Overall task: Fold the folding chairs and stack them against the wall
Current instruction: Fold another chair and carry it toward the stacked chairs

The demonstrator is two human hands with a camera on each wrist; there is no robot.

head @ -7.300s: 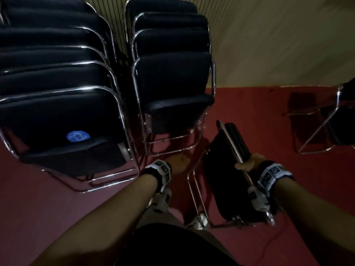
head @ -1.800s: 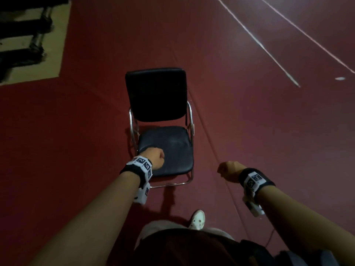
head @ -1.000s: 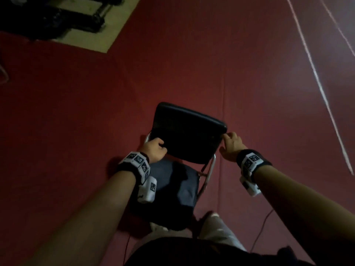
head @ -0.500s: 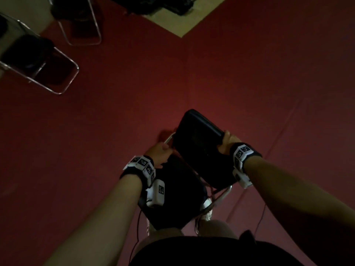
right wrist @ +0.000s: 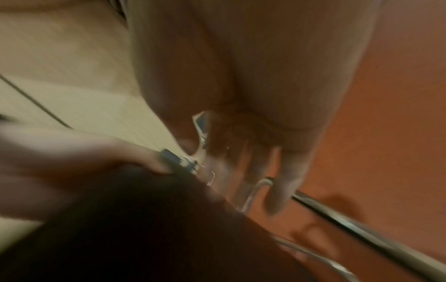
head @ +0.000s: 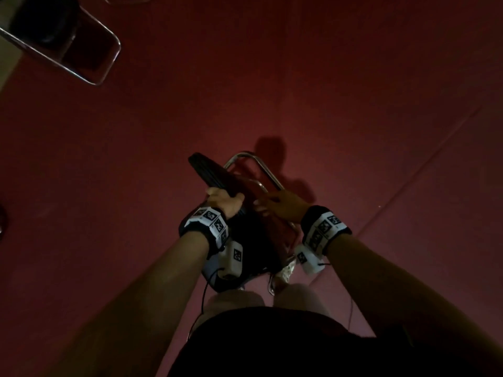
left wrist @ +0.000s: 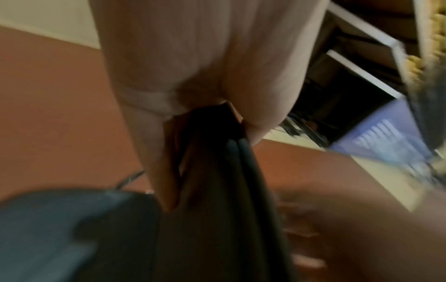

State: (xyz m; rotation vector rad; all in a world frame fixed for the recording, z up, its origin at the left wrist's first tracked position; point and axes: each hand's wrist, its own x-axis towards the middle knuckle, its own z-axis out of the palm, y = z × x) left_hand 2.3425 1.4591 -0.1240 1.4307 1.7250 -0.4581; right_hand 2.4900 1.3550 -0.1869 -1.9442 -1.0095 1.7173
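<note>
A black padded folding chair with a chrome frame hangs folded nearly flat in front of my legs, above the red floor. My left hand grips the edge of its black padding; in the left wrist view the thumb and fingers of that hand pinch the dark pad. My right hand holds the chrome frame on the chair's right side. The right wrist view is blurred; there my right hand has its fingers over a chrome tube.
Another black chair with a chrome loop base stands unfolded on the red carpet at the top left, next to a pale strip of floor or wall. Open red floor stretches ahead and to the right.
The chair has closed up from half-folded to nearly flat and turned edge-on. My right hand has shifted from the backrest's side to the chrome frame. The view has swung toward the unfolded chair.
</note>
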